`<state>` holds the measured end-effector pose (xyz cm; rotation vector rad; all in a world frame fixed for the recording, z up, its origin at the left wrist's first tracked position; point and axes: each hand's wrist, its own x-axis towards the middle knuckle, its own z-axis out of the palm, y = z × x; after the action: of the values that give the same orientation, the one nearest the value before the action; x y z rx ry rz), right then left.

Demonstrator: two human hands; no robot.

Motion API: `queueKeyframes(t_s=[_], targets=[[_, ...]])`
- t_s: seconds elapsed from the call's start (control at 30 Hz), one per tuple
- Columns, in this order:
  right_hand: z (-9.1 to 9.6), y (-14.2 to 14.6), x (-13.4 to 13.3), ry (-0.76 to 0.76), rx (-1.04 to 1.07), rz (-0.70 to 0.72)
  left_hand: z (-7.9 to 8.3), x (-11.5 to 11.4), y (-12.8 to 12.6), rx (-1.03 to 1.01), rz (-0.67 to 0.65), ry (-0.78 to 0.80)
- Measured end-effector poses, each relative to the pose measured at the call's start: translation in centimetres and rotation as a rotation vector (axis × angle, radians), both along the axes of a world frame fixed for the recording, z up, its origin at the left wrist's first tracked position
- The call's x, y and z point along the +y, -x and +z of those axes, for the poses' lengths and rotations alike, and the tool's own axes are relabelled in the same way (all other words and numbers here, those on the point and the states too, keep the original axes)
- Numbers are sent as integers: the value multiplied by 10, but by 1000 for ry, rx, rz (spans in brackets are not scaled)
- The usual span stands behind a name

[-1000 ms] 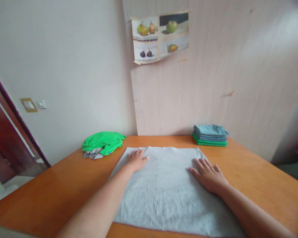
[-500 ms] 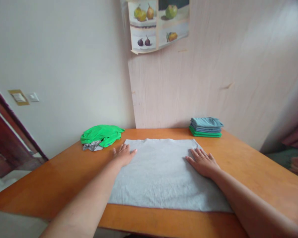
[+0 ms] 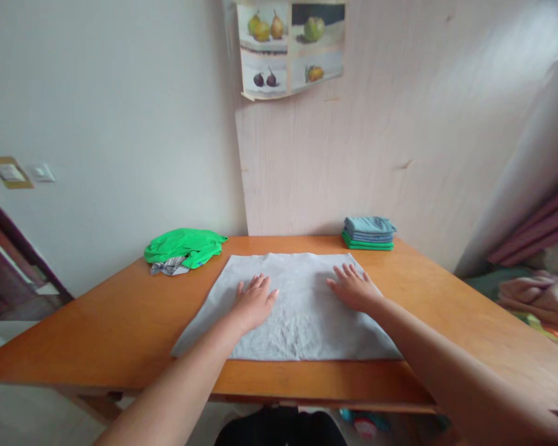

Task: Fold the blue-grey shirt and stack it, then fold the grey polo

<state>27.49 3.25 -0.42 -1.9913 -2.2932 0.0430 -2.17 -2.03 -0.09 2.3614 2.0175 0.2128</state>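
A light grey cloth [image 3: 302, 328] lies spread flat on the orange wooden table [image 3: 97, 334]. My left hand [image 3: 253, 301] rests palm down on the cloth's middle left, fingers stretched out. My right hand [image 3: 352, 288] lies flat on the cloth's right part, fingers spread, holding nothing. Both forearms reach in from the near edge.
A crumpled green garment [image 3: 183, 246] with a striped piece sits at the table's far left. A folded stack of blue and green cloths [image 3: 369, 232] stands at the far right by the wall. A fruit picture [image 3: 291, 46] hangs above. Bedding [image 3: 534, 297] lies to the right.
My left hand has slid from the cloth's far left corner toward its middle. My right hand moved slightly left and back. The view has pulled back, showing the table's near edge.
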Motion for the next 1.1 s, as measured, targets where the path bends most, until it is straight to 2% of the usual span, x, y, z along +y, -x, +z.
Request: queueKeyframes(t_s=[0.07, 0.17, 0.23, 0.3, 0.4, 0.77, 0.87, 0.97, 1.1], targets=[[6, 27, -17, -18, 30, 104, -1, -12, -13, -15, -53, 8], [5, 62, -42, 0, 94, 262, -4, -24, -26, -10, -102, 26], [0, 74, -53, 18, 111, 316, -7, -27, -28, 2, -105, 34], [-4, 73, -57, 33, 113, 308, -8, -28, -28, 15, -97, 38], [-5, 53, -57, 42, 98, 257, -6, -28, -27, 33, -93, 52], [-14, -58, -66, 6, 13, -28, -2, -29, -29, 31, -86, 98], [-11, -82, -67, -6, 19, -102, -1, -29, -29, 35, -82, 102], [-4, -93, -67, -39, 80, -138, -1, -28, -30, 38, -80, 95], [-4, -87, -74, -132, 181, -87, -3, -23, -27, 7, -89, 78]])
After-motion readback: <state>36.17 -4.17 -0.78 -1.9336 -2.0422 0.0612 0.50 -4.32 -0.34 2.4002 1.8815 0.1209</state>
